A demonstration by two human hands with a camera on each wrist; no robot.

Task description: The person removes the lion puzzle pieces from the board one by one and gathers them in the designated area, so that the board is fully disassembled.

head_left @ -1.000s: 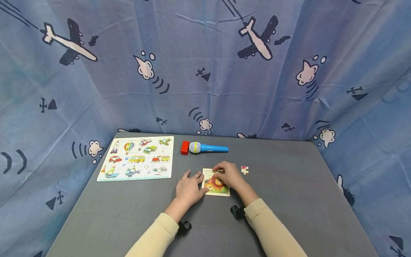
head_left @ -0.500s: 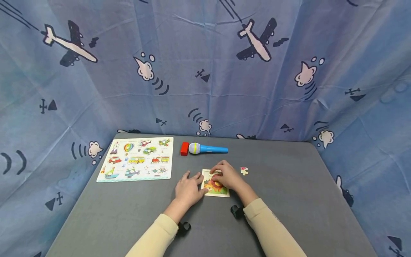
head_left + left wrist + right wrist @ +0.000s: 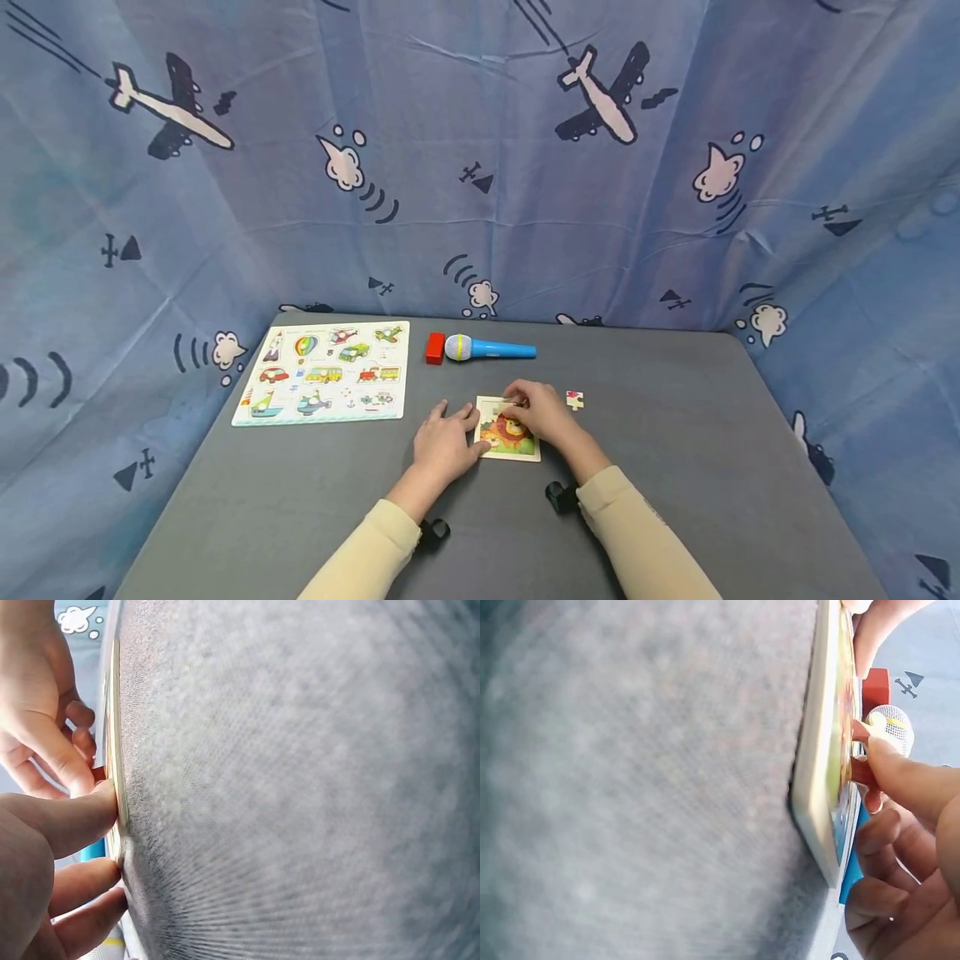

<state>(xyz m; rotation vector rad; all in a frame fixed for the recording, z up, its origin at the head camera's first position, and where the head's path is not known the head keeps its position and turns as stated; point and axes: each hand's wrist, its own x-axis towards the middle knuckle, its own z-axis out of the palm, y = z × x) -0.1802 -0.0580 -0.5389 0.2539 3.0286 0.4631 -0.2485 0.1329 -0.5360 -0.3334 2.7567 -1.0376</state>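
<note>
A small square jigsaw puzzle [image 3: 517, 457] with a lion picture and a pale wooden border lies flat on the table. My left hand [image 3: 442, 446] rests at its left side, thumb on the lower left corner and other fingers spread along the edge. Over the upper part of the picture, my right hand [image 3: 542, 410] pinches a puzzle piece [image 3: 861, 772] between thumb and fingers. In the right wrist view that piece shows reddish-brown sides and stands tilted at the board's surface. A loose puzzle piece [image 3: 575, 401], pink and cream, lies to the right of the right hand.
On the grey table [image 3: 675, 433], a vehicle picture board [image 3: 300, 411] lies at the back left. A red block [image 3: 435, 348] and a blue toy microphone [image 3: 498, 349] sit beyond the puzzle. Behind the table hangs a blue curtain [image 3: 420, 167] with airplanes.
The right hand's fingers shift slightly over the upper part of the puzzle, still pinching the piece. The left hand stays at the puzzle's edge. The whole head view drifts a little.
</note>
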